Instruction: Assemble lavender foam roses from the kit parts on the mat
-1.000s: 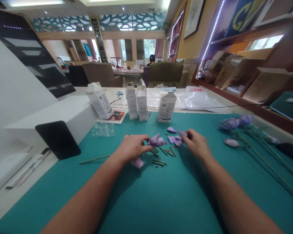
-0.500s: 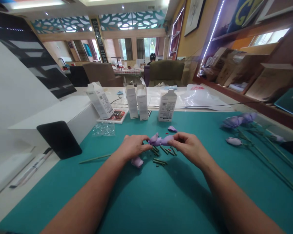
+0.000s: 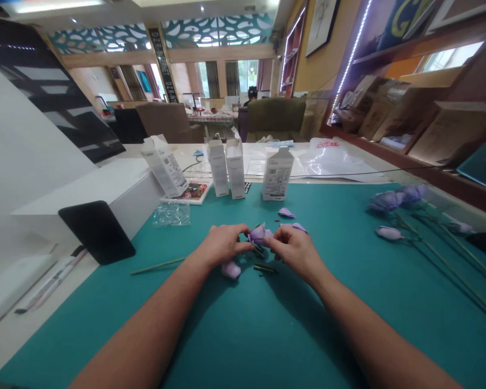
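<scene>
Between my two hands is a purple artificial flower head (image 3: 257, 234). My left hand (image 3: 223, 244) pinches it from the left with thumb and fingertips. From the right, my right hand (image 3: 295, 249) has its fingertips closed on the flower's petals. A loose purple petal (image 3: 299, 227) shows just behind my right hand, and another petal (image 3: 285, 213) lies farther back. Below my left hand rests a pale purple bloom (image 3: 230, 269). Several short cut green stem pieces (image 3: 264, 268) lie under the flower, partly hidden by my hands.
On the green mat (image 3: 243, 335), a long green stem (image 3: 156, 266) lies left and purple flowers on stems (image 3: 389, 232) lie right. White cartons (image 3: 276, 175) stand at the back. A black tablet-like panel (image 3: 97, 232) leans against a white box (image 3: 85, 189). Clear plastic (image 3: 172, 214) lies near the cartons.
My right hand has moved left from the outstretched petal to the flower itself. A loose petal now shows on the mat behind that hand. My left hand stays nearly in place.
</scene>
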`<state>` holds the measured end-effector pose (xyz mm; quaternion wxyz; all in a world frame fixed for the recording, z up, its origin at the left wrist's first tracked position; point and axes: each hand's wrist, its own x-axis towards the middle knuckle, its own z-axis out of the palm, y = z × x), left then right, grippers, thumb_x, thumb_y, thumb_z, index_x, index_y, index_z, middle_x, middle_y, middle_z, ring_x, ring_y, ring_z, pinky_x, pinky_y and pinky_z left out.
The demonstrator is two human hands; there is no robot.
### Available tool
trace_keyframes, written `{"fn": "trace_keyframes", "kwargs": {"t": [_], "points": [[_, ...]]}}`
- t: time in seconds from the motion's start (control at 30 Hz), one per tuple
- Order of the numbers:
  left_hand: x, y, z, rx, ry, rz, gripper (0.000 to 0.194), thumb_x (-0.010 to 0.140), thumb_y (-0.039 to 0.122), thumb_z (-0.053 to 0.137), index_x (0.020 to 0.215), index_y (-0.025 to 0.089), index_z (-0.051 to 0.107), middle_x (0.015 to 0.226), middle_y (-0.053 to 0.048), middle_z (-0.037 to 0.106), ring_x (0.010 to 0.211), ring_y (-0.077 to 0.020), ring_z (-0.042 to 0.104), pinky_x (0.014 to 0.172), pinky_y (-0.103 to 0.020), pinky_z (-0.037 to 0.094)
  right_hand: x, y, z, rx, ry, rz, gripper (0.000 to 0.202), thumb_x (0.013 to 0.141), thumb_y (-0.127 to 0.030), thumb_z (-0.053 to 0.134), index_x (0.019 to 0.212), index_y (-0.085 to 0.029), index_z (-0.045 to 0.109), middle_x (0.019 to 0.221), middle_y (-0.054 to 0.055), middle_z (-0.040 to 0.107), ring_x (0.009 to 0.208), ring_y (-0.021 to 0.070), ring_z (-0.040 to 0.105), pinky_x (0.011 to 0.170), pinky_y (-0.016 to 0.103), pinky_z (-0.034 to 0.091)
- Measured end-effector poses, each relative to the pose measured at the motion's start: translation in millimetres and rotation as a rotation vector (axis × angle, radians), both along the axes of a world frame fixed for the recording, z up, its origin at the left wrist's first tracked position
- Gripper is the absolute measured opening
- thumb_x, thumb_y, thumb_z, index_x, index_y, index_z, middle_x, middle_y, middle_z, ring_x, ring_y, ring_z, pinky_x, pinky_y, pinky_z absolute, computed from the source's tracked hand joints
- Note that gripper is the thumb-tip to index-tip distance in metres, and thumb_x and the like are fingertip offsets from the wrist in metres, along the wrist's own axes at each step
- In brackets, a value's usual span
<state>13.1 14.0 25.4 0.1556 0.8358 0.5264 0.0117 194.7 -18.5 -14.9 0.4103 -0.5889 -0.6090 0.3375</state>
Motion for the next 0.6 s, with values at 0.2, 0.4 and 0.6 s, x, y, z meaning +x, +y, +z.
{"fn": "trace_keyframes", "kwargs": {"t": [0.2,0.4,0.6], "points": [[2.0,-0.3,-1.3,-0.003,-0.008,0.002,0.037,0.079,0.047,0.06,0.111,0.028,0.062,0.094,-0.001,0.072,0.09,-0.0223,0.065,0.071,-0.027,0.041,-0.5,2.4,-6.7,-0.014,-0.017,-0.002,0.027,0.071,-0.043,0.059,0.058,-0.022,0.05,0.045,-0.005,0.051,0.044,0.0117,0.05,0.045,0.023,0.035],[5.0,-0.3,-3.7,0.043,0.041,-0.004,0.032,0.079,0.04,0.059,0.108,0.029,0.065,0.09,-0.001,0.073,0.089,-0.023,0.065,0.074,-0.028,0.04,0.1,3.1,-6.7,-0.018,-0.046,-0.003,0.026,0.071,-0.043,0.058,0.058,-0.021,0.05,0.046,-0.003,0.054,0.046,0.0125,0.051,0.046,0.023,0.034],[5.5,0.5,-5.1,0.049,0.05,-0.011,0.031,0.081,0.041,0.057,0.107,0.028,0.066,0.092,-0.002,0.073,0.09,-0.0239,0.065,0.074,-0.029,0.041,1.2,4.4,-10.4,-0.01,-0.043,-0.001,0.029,0.07,-0.046,0.059,0.058,-0.021,0.05,0.046,-0.003,0.053,0.045,0.0123,0.05,0.046,0.023,0.034]]}}
